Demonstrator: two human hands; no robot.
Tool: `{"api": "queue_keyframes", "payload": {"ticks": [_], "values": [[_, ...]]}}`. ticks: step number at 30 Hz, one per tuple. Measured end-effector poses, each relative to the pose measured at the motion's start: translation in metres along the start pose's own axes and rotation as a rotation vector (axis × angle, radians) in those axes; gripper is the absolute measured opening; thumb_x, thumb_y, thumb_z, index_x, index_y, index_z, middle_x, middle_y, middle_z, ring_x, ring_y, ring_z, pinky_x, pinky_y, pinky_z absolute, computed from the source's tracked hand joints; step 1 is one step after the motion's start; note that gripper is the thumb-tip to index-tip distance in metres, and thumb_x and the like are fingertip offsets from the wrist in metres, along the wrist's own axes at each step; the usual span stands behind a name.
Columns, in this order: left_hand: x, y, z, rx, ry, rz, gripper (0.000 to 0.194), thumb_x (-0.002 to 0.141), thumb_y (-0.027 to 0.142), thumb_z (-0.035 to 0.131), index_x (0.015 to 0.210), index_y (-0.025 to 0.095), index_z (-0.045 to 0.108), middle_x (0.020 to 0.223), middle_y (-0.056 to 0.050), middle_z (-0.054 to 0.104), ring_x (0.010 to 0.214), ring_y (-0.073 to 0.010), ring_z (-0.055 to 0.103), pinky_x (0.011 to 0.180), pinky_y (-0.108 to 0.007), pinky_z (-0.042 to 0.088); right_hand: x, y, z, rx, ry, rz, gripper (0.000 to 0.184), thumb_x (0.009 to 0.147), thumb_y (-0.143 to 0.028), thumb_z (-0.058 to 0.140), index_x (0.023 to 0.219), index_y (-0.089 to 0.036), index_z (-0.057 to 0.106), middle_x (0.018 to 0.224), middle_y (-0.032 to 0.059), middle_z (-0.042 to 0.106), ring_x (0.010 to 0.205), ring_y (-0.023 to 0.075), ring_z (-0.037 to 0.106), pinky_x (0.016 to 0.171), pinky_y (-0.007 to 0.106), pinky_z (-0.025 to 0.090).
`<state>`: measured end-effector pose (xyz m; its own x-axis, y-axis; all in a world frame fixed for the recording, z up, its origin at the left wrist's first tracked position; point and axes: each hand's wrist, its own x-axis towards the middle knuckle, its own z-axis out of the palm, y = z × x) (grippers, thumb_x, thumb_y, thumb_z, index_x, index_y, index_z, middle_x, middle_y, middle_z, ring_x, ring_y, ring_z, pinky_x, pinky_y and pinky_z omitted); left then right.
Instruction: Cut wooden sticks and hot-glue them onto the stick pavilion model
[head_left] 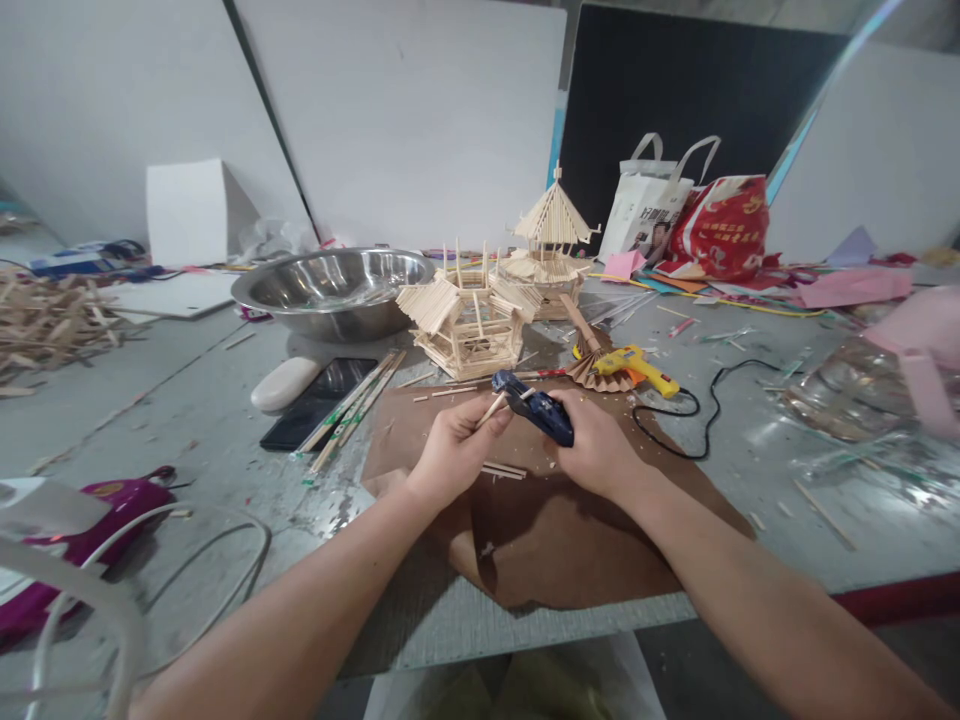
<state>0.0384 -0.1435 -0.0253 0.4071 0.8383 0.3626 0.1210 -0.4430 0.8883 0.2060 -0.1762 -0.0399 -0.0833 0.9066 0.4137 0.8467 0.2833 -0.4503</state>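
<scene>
My left hand point(450, 452) pinches a thin wooden stick point(492, 409) that points up toward the middle. In my right hand point(598, 446) is a dark blue hand cutter point(550, 414), with fingers wrapped round its handles. The stick's far end reaches the cutter's jaws; whether the blades touch it I cannot tell. Beneath both hands lies a brown paper sheet point(600, 540) with short cut stick pieces point(504, 470) on it. Just beyond stands a small roofed pavilion model point(469, 325) built from wooden sticks.
A second stick pavilion point(556, 225) stands behind. Around are a steel bowl point(330, 322), phone point(319, 405), bundled sticks point(352, 420), a yellow glue gun point(637, 368) with its black cord, and a brown folded paper fan point(592, 365). A purple device point(131, 510) and white cable lie left.
</scene>
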Motion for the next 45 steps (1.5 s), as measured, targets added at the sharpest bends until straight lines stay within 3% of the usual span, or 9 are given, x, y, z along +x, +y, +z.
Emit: {"api": "queue_keyframes", "payload": {"ticks": [15,31,37,45], "values": [[-0.0006,0.0017,0.0004,0.011,0.006,-0.024,0.023,0.072,0.029,0.050,0.081,0.012,0.064,0.074,-0.001,0.063,0.071,-0.0123,0.053,0.068,-0.022,0.040,-0.0003,-0.0010,0.0005,-0.033,-0.026,0.037,0.037,0.062,-0.020,0.047,0.100,-0.017,0.046,0.092,0.0089,0.057,0.089,0.0224,0.052,0.073,0.033,0.039],[-0.0020,0.0029,0.0044,0.108,0.061,-0.017,0.028,0.073,0.035,0.046,0.068,0.012,0.059,0.057,0.002,0.048,0.058,-0.0088,0.041,0.055,-0.019,0.033,-0.0016,-0.0075,-0.0052,-0.194,-0.071,0.110,0.017,0.066,-0.026,0.045,0.081,-0.020,0.049,0.077,0.0055,0.059,0.073,0.0204,0.055,0.063,0.028,0.037],[-0.0032,-0.0015,0.0060,0.171,0.081,-0.003,0.026,0.075,0.035,0.043,0.072,0.013,0.058,0.059,0.003,0.045,0.059,-0.0080,0.039,0.054,-0.017,0.032,0.0007,-0.0077,-0.0063,-0.222,-0.080,0.111,0.013,0.066,-0.026,0.045,0.076,-0.020,0.050,0.075,0.0051,0.060,0.072,0.0206,0.056,0.061,0.028,0.037],[0.0003,-0.0020,0.0048,0.087,0.121,-0.006,0.025,0.072,0.034,0.047,0.067,0.012,0.059,0.060,0.002,0.052,0.059,-0.0085,0.043,0.056,-0.018,0.035,0.0022,-0.0023,0.0025,-0.049,-0.004,0.055,0.034,0.063,-0.021,0.049,0.096,-0.019,0.049,0.087,0.0064,0.060,0.080,0.0209,0.055,0.067,0.031,0.039]]}}
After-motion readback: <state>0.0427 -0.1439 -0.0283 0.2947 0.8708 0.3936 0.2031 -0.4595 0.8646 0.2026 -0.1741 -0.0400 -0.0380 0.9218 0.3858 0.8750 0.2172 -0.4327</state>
